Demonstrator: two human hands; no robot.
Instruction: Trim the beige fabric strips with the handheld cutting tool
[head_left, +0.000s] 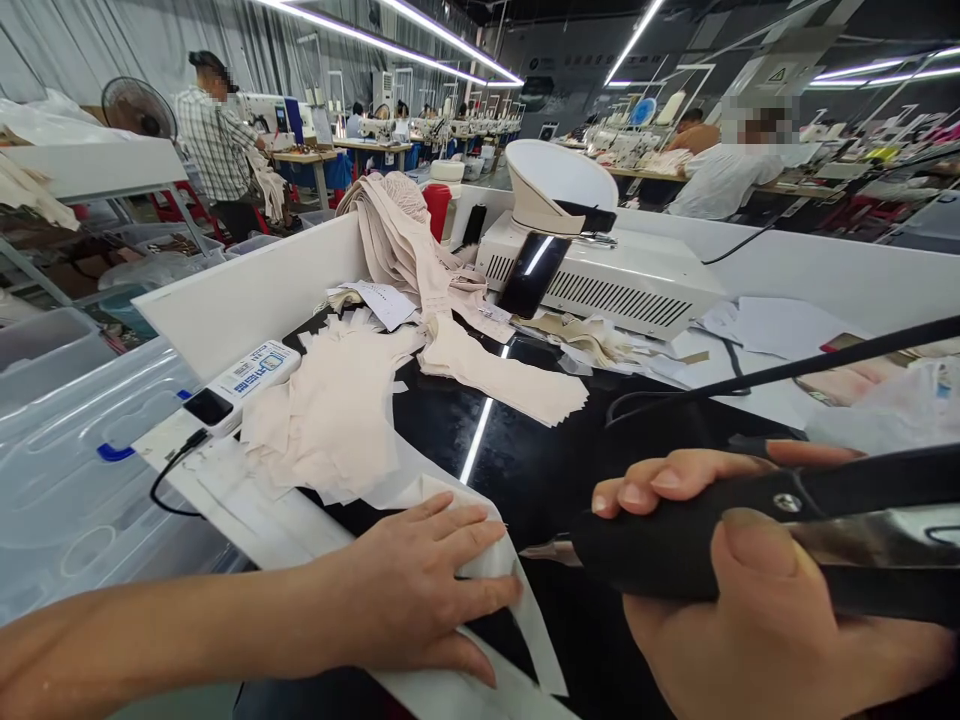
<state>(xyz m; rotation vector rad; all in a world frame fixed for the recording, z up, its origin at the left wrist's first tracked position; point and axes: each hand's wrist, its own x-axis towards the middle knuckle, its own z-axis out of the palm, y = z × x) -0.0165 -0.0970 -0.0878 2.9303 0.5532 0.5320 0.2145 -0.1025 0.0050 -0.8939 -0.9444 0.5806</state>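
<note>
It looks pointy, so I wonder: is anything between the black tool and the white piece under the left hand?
Nothing visible is. The right hand holds the black tool with its metal tip beside the edge of the white piece; I can't tell if they touch. The left hand lies on the piece, not between them.

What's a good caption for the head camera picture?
Left hand spread on white material, right hand gripping a black tool.

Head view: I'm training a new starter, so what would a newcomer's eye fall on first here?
Probably the bulky black tool in the right hand, lower right, its metal tip pointing at the white strip under the left hand. Next, the pale fabric pile, left of centre. Then the phone, above centre, in front of the white machine.
</note>
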